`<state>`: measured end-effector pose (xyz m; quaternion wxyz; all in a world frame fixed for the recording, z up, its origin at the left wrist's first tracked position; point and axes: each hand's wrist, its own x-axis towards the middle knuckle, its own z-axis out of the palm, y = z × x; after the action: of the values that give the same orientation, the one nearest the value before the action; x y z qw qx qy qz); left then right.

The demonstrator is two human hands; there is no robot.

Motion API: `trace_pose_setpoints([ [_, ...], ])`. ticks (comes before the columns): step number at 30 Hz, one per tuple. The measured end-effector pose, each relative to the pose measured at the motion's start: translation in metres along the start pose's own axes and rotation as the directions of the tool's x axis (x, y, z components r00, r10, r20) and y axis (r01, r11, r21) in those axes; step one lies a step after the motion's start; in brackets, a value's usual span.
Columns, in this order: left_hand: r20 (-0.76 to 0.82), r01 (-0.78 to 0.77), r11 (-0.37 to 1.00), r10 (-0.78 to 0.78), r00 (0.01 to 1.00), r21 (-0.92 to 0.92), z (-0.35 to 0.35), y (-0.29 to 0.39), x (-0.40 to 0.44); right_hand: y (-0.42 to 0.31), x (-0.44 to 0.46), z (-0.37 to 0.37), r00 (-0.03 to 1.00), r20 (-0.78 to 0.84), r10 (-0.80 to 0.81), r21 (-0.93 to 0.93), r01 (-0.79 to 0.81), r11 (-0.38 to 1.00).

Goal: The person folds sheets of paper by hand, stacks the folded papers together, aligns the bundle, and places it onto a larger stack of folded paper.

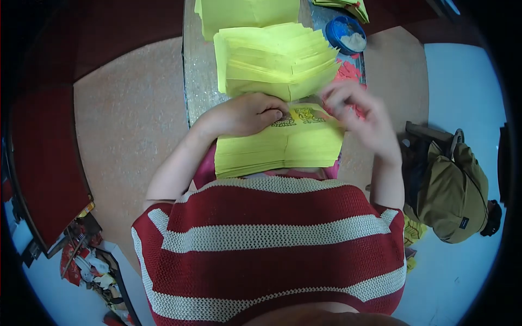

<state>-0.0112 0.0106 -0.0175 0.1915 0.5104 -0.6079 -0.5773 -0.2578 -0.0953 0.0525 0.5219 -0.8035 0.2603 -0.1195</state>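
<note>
Head cam: tan flr (130, 108) flanks table (200, 76), L hand (251, 114) curled on yellow sheets (280, 149), R hand (361, 111) blurred, grips unclear.

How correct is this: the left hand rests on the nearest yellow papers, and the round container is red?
Only the colour is wrong: the head view shows that the round container is blue. The left hand does rest on the nearest yellow papers.

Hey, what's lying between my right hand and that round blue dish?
In the head view, scattered pink-red pieces, apparently paper, lie between your right hand and the blue dish.
</note>
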Motion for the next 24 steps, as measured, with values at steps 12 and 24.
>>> trace_pose_setpoints([
  [12,-0.039,0.026,0.997,-0.029,0.999,-0.077,-0.018,0.012,-0.023,-0.005,0.003,0.046,0.993,0.121,-0.011,-0.203,0.035,0.978],
  [24,-0.112,-0.047,0.991,0.033,0.993,-0.122,-0.007,0.011,-0.009,-0.009,0.003,0.049,0.986,0.023,-0.164,-0.538,0.151,0.829],
])
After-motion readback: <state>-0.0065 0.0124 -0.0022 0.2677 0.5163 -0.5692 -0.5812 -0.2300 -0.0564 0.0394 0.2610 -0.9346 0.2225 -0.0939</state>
